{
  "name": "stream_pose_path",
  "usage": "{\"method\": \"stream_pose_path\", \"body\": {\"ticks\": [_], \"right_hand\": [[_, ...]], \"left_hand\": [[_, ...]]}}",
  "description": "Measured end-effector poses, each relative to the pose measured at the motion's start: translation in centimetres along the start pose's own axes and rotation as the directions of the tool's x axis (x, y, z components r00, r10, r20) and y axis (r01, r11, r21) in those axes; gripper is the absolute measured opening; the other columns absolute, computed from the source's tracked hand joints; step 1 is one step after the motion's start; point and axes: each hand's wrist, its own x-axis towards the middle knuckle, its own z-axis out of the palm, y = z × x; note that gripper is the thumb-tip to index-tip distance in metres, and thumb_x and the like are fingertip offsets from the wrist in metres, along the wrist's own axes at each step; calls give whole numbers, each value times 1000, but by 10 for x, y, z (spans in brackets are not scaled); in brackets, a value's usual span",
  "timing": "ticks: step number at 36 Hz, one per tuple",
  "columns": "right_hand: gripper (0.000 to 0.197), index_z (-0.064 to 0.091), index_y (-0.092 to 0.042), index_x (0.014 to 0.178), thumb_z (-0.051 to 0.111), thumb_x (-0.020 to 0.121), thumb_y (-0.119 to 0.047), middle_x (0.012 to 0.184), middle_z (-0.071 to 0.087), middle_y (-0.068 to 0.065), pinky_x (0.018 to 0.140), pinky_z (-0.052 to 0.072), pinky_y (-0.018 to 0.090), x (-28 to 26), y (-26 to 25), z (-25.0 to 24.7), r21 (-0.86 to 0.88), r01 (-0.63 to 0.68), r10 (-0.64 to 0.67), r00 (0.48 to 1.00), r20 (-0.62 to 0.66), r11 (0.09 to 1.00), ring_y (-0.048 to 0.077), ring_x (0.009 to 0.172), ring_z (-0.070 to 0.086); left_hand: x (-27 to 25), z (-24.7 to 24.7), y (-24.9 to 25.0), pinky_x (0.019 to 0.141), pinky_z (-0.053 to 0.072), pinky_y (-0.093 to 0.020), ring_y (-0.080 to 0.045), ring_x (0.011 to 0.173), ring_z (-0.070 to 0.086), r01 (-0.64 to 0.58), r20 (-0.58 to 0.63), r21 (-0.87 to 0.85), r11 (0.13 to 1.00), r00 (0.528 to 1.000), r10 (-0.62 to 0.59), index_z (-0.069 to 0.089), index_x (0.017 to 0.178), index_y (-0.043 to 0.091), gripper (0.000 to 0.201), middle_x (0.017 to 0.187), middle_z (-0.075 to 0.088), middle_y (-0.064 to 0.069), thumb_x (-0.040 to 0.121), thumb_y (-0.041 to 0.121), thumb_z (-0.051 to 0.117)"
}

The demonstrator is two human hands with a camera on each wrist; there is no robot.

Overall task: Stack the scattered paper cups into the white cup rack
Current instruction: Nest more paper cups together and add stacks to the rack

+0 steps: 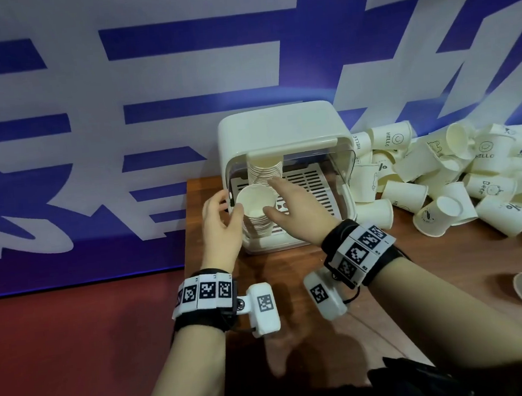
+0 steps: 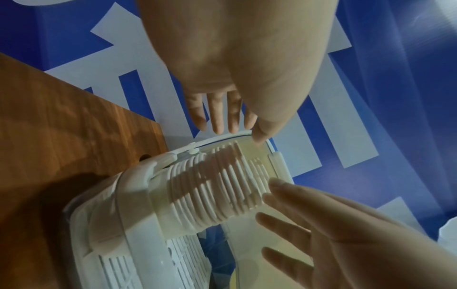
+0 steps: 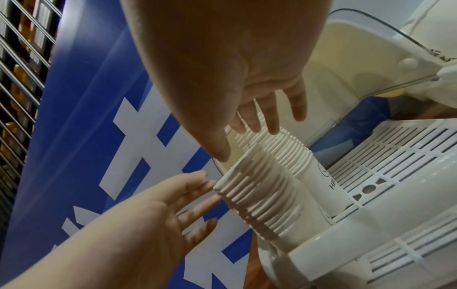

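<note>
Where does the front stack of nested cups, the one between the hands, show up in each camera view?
Head: front cup stack centre, between both hands.
Left wrist: centre, lying sideways.
Right wrist: centre right, slanting.
Shared landmark: the white cup rack.

Loose paper cups (image 1: 485, 146) — "HELLO", "%", "Bear" printed; banner (image 1: 117, 84) characters unreadable.

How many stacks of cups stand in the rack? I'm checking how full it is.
2. A front stack of nested white paper cups stands between both open hands; a rear stack is behind it, at the left of the white plastic cup rack.
</note>
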Motion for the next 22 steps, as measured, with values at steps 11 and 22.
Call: {"method": "stream_pose_path", "body": {"ticks": [11,22], "right_hand": [[61,36,-20,142,43,89,-49,129,58,5,94,45,44,0,9,15,-10,-83,83,995,53,996,25,116,54],[51,43,-14,141,51,95,-35,142,49,5,107,36,35,-15,17,-4,74,-174,170,984,58,982,22,131,44]], "left_hand": [[-2,6,-11,107,40,-43,-16,128,42,78,104,92,993,991,-88,49,136,23,39,141,42,1,97,25,50],[-5,6,5,107,37,-48,-22,127,43,12,53,304,952,998,-30,48,134,19,40,139,43,-2,95,25,52]]}}
